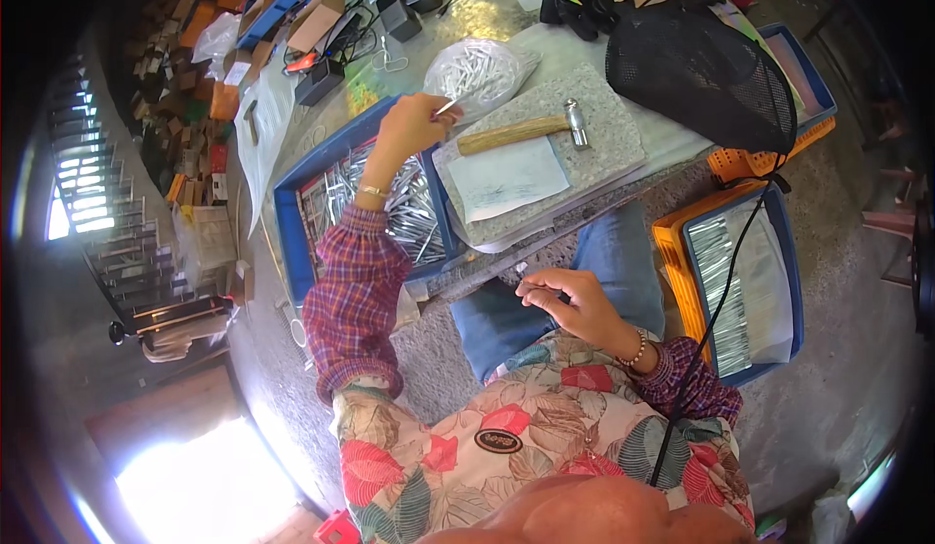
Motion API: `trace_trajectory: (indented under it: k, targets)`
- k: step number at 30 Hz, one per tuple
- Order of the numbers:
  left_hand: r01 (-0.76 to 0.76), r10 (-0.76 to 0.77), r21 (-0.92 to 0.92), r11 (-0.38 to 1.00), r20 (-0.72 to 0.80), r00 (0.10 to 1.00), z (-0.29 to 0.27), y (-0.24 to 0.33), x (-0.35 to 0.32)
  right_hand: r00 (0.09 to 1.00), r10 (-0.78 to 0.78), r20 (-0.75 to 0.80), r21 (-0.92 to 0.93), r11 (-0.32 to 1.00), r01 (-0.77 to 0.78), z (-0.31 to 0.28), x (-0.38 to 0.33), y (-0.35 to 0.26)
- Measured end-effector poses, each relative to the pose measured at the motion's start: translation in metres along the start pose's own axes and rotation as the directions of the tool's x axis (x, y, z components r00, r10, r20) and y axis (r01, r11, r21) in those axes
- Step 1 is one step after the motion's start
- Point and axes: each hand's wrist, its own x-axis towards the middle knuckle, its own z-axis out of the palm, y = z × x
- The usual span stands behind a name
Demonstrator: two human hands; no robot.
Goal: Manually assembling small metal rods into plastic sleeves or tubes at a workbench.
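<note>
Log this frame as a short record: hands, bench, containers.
left hand: fingers pinching a thin pale piece beside the clear bag
right hand: above the lap, fingers bent; grip unclear
slab: grey, speckled; hammer and paper sheet on top
clear bag: holds many pale pieces, behind slab
left tray: blue, holds loose shiny metal pieces
right tray: blue, in an orange crate, holds metal strips

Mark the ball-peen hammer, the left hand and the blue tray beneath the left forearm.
Ball-peen hammer (513,135): head view, wooden handle.
Left hand (414,123): head view, back of the hand.
Blue tray (285,237): head view, left wall.
</note>
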Motion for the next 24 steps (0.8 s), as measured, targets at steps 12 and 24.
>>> trace_trajectory:
  k: [12,24]
  targets:
    - [0.111,-0.065,0.123,0.986,-0.328,0.942,0.012,0.016,0.026,1.0,0.021,0.003,0.047,0.999,-0.022,0.009,-0.005,0.008]
    - [-0.047,0.049,0.019,0.999,-0.626,0.778,0.002,0.03,0.017,0.98,0.197,0.027,0.241,0.95,-0.198,0.006,-0.007,0.016]
